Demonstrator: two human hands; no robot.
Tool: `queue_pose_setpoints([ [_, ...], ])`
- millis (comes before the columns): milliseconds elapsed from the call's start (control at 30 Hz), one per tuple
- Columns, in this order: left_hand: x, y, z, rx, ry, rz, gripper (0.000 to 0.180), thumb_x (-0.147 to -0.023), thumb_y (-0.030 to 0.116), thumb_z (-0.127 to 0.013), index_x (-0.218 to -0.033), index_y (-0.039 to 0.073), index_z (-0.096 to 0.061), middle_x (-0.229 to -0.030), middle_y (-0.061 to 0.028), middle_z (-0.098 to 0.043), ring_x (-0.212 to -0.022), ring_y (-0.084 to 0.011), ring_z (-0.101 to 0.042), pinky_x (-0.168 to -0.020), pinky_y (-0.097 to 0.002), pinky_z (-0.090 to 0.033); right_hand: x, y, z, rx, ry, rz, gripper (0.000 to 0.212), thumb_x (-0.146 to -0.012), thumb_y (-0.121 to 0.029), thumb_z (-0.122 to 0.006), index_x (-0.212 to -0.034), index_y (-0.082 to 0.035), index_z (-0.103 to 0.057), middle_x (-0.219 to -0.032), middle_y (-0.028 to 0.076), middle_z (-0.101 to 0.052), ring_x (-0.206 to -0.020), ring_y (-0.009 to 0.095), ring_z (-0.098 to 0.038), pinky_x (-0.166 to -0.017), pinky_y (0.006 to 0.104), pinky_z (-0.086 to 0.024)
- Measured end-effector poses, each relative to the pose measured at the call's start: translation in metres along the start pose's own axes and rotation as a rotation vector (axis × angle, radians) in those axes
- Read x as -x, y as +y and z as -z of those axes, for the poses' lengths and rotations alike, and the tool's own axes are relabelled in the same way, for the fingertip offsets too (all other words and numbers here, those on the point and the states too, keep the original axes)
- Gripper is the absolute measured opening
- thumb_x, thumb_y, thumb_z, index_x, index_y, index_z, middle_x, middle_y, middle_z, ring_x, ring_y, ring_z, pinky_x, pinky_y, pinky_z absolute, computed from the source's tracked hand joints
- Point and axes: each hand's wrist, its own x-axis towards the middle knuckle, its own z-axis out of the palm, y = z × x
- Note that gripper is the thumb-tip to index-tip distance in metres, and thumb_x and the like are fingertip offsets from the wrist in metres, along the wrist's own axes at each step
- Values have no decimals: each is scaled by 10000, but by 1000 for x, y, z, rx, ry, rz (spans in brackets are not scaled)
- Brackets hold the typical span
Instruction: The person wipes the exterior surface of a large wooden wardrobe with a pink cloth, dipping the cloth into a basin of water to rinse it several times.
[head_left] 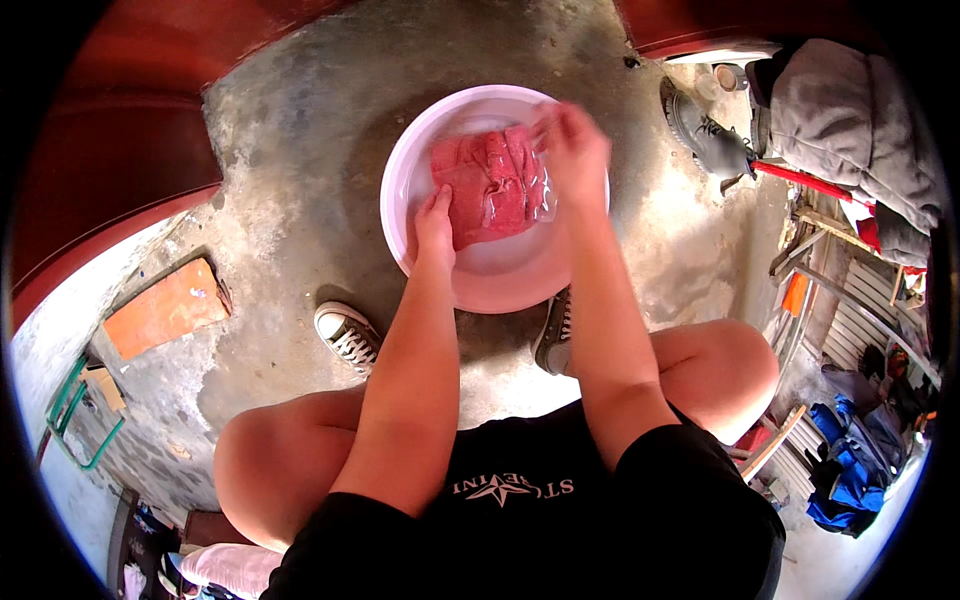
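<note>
A wet red cloth (473, 205), folded into a thick rectangle, lies in a pale pink round basin (400, 165) on the floor in front of me. Shiny water shows over the cloth's right part and around it. My left hand (436, 224) grips the cloth's left edge, thumb on top and the other fingers mostly hidden. Over the basin's right side, near the cloth's right end, is my right hand (577, 148). Motion smears its fingers, so whether they hold anything does not show.
My shoes (347, 335) stand on the concrete floor (290, 140) on both sides of the basin's near rim. An orange board (168, 308) lies at left. A dark shoe (708, 130) and grey clothing (845, 125) are at far right, with blue fabric (850, 470) nearer.
</note>
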Motion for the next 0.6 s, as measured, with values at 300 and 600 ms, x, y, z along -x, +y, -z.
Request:
queue_pose_setpoints([
  [300,4,3,-4,15,-29,36,477,-1003,296,-679,-1363,-13,-627,-1314,-112,-673,-1211,-209,-616,-1066,-354,-454,-129,26,85,65,152,-111,584,-991,-289,-693,-1464,-52,-446,-1196,217,-725,-1092,287,-715,-886,372,-559],
  [600,-13,-16,-1,-38,-8,-51,478,-988,302,-713,-1330,-25,-647,-1288,-94,-684,-1186,-185,-613,-1068,-335,-429,-74,31,70,-126,143,-129,443,-1002,-294,-670,-1349,-60,-525,-871,93,-759,-799,276,-745,-715,406,-585],
])
